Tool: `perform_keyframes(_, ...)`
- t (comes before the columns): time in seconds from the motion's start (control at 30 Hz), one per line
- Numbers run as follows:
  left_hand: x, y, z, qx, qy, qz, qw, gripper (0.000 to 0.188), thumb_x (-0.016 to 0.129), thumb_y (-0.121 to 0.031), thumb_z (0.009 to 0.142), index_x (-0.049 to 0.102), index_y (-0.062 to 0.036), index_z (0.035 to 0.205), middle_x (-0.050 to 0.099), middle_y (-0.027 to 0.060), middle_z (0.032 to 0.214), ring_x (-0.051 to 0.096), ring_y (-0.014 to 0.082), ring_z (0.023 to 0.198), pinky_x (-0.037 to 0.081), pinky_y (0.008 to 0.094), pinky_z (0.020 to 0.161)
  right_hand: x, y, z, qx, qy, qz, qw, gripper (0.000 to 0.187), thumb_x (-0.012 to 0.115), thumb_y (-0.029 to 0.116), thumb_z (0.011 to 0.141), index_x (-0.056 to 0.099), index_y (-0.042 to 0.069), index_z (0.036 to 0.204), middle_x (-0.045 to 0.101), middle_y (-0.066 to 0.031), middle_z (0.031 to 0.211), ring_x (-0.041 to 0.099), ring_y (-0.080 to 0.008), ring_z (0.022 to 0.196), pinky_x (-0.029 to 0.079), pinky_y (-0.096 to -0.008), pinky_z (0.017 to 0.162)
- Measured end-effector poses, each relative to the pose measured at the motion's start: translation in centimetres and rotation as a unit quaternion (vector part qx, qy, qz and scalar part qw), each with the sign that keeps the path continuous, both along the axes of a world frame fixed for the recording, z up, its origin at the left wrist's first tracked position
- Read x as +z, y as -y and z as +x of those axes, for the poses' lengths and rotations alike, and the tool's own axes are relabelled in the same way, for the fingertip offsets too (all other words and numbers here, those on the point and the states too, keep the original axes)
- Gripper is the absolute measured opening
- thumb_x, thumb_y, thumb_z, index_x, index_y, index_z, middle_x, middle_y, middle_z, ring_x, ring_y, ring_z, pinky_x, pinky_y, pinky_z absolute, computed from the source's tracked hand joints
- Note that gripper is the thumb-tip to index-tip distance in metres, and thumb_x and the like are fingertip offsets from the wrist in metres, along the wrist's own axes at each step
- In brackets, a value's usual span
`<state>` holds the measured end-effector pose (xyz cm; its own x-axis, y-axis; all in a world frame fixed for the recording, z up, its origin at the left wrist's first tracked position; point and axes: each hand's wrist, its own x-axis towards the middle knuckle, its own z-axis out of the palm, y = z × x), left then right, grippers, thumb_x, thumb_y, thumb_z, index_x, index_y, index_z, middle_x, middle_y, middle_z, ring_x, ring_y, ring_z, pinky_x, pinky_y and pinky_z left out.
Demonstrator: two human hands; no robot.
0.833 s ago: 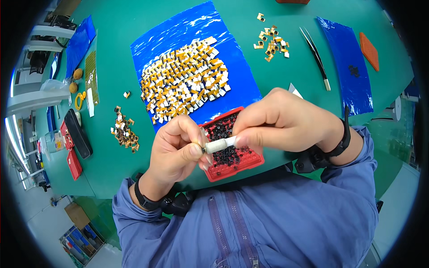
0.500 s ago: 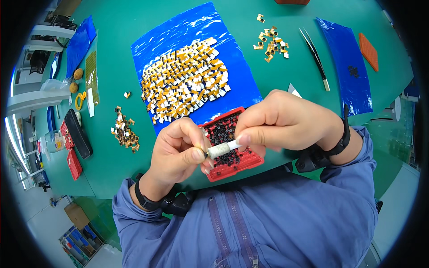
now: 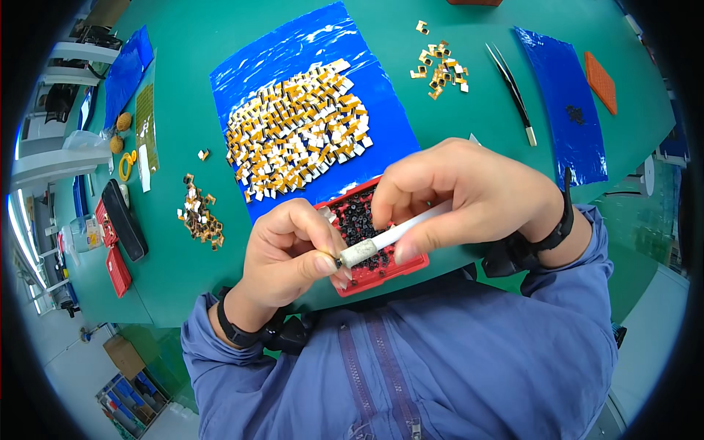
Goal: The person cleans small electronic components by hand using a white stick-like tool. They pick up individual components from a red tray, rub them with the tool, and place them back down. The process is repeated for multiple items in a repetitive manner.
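Head view, sole view on record. We note the white pen-shaped tool (image 3: 396,235) at centre frame, just below the middle, over the red tray (image 3: 411,265) of small black parts. Its long axis runs from upper right down to lower left, with the grey tip pointing lower left. The right hand (image 3: 469,194) grasps the shaft from above, thumb beneath and fingers curled over it, knuckles toward the upper edge of the frame. The left hand (image 3: 293,253) sits at the tool's lower-left end, thumb and forefinger pinched shut at the tip on something too small for us to identify. The tip thus lies directly against the left pinch, while the shaft leads away to the right hand; the left hand is the nearer to the working end. Both wrists carry black bands, and both forearms enter from the lower edge in blue sleeves.

We record a blue sheet (image 3: 308,81) at upper centre bearing a dense heap of small yellow-and-white pieces (image 3: 297,132), touching the tray's far edge. Tweezers (image 3: 513,92) lie at upper right, well apart from either hand.
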<state>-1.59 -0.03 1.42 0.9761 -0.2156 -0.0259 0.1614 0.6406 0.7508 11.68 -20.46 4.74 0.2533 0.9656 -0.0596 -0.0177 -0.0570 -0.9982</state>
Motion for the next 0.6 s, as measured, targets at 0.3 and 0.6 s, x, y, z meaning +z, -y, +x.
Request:
perform_keyframes(0.3, 0.0, 0.0, 0.0, -0.006, 0.001, 0.011, 1.000, 0.015, 0.064, -0.002, 0.084, 0.049, -0.0014, 0.086, 0.062, 0.0143, 0.076, 0.064, 0.0176, 0.066, 0.054, 0.0274, 0.059, -0.1, 0.1, 0.0, 0.009, 0.005, -0.014, 1.000, 0.013, 0.066, 0.014, 0.085, 0.062, 0.002, 0.087, 0.053, -0.0010, 0.059, 0.046, -0.0086, 0.050, 0.035, -0.0260, 0.047)
perform_keyframes(0.6, 0.0, 0.2, 0.1, -0.009, 0.012, 0.027, 1.000, 0.014, 0.064, -0.002, 0.085, 0.049, -0.0015, 0.086, 0.061, 0.0131, 0.076, 0.064, 0.0173, 0.067, 0.054, 0.0271, 0.058, -0.3, 0.0, 0.2, 0.026, 0.030, -0.016, 0.999, 0.021, 0.064, 0.019, 0.086, 0.063, 0.000, 0.077, 0.050, -0.0044, 0.054, 0.043, -0.0115, 0.048, 0.034, -0.0287, 0.046)
